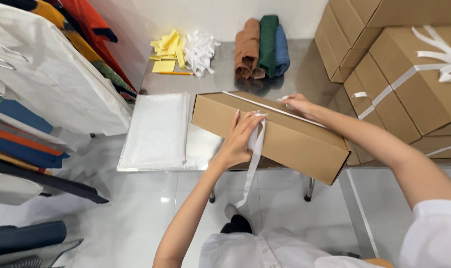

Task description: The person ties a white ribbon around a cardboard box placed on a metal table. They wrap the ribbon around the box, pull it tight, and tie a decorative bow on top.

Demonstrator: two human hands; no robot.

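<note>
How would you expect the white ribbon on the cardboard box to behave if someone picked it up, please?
The white ribbon is probably floppy: its loose end hangs limp off the cardboard box below the left hand. It looks thin and flat, so likely very light. Where it runs toward the right hand it lies straight, so it seems to hold tension.

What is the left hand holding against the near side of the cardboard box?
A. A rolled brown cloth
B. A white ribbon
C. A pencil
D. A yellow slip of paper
B: the left hand presses a white ribbon against the near side of the cardboard box, with its loose end hanging below the table edge, while the right hand rests on the box's far top edge.
</note>
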